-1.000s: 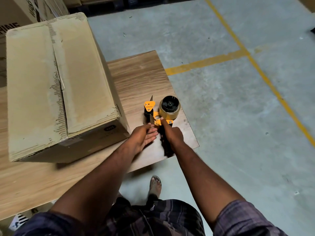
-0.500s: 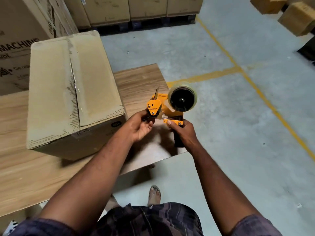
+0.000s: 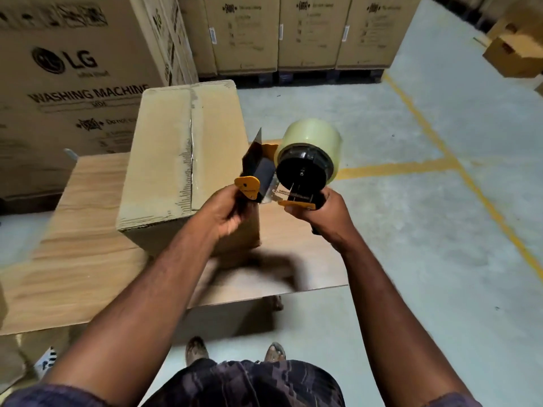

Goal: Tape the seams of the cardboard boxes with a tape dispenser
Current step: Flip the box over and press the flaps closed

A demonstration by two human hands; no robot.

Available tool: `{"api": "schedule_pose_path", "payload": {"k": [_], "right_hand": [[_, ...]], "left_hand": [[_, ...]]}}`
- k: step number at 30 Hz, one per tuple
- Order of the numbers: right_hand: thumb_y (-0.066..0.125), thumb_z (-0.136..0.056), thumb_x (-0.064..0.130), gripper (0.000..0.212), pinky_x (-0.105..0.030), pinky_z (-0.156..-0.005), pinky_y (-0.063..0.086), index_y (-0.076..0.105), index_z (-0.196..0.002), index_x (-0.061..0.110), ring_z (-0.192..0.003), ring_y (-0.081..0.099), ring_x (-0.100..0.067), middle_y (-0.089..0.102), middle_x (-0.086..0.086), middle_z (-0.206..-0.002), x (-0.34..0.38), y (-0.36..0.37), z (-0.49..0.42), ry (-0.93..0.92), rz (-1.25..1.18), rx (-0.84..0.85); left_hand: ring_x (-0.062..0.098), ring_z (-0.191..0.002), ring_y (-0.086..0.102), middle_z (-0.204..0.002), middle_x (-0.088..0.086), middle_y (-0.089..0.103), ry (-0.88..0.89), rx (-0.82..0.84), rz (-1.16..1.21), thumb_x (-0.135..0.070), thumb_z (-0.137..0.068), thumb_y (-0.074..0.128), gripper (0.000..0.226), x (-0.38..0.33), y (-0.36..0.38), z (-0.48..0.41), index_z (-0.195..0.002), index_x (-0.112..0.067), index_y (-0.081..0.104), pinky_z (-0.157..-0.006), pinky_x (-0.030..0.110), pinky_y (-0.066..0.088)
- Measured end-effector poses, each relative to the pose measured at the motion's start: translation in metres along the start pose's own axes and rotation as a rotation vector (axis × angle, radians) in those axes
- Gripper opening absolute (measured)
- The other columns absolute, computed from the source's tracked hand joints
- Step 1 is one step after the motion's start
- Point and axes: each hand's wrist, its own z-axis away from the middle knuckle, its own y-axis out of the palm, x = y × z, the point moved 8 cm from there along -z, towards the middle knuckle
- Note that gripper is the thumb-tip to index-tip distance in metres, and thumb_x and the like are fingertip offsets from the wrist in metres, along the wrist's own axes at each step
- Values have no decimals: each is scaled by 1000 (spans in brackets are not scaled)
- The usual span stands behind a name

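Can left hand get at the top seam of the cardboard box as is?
Probably yes: the top seam of the brown cardboard box lies just past the left hand, nothing between, though it grips the orange-and-black tape dispenser.

Wooden table (image 3: 88,259) stood on grey concrete floor (image 3: 411,245), yellow lines (image 3: 396,168) crossed the floor at right, large LG washing-machine carton (image 3: 67,69) stood behind at left, three tall cartons (image 3: 305,33) on dark pallets (image 3: 323,75) lined the back, loose boxes (image 3: 517,54) lay far right.

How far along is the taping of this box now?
Done: nothing visible; the box shows no fresh tape on its top seam. In hand: the right hand grips the tape dispenser handle, the left hand holds its front end, above the table. Left: taping the seam.
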Motion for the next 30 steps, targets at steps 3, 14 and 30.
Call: {"api": "schedule_pose_path", "payload": {"k": [3,14,30], "right_hand": [[90,-75,9,30,-8,-54,43,69,-94,18,-62,63,5,71,21,-70,12,25,-2,-51,56,13],[96,-63,32,39,-21,-66,47,64,-85,33,-75,63,2,70,13,-81,68,109,-4,-233,360,101],[87,-61,66,56,-39,-78,56,73,-95,24,-85,71,-13,76,7,-87,94,193,-41,-206,680,376]], "left_hand": [[5,-41,58,-51,2,63,44,-31,2,-8,-103,40,29,-12,-32,6,-78,-8,55,-41,13,48],[11,-58,65,-66,2,69,153,-160,78,-19,-103,47,29,-44,-138,29,-81,-13,65,-50,21,55],[5,-53,55,-64,-1,65,458,-420,-337,-30,-95,68,26,-81,-302,53,-83,-8,75,-50,16,41]]}}
